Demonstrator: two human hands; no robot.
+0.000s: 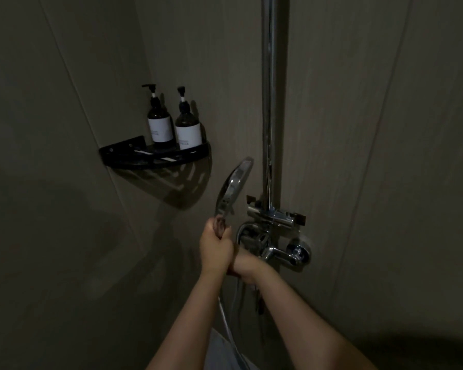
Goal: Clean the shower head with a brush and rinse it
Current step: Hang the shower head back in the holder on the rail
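The left hand (216, 245) was clenched around the handle of the chrome shower head (234, 186), holding it upright with the round head tilted above the fist, just left of the vertical riser pipe (270, 102). The right hand (242, 264) lay directly behind and under the left wrist, touching it, mostly hidden; whether it grasped anything could not be told, though it sat close by the handle's lower end and the hose. No brush could be made out in the dim light.

The flexible hose (226, 320) dropped from below the hands, running down between the two bare forearms toward the bottom edge of the view.

Just right of the hands, the chrome mixer valve (275, 253) was fixed to the wall, with its lever handle (297, 253) projecting to the right. Above it, a chrome slider bracket (274, 213) clamped the riser pipe, which ran up out of view.

Farther left, in the corner of the tiled wall (372, 129), a black corner shelf (155, 156) carried two dark pump bottles with white labels: the left bottle (159, 125) and the right bottle (188, 129) stood upright, just beside each other.
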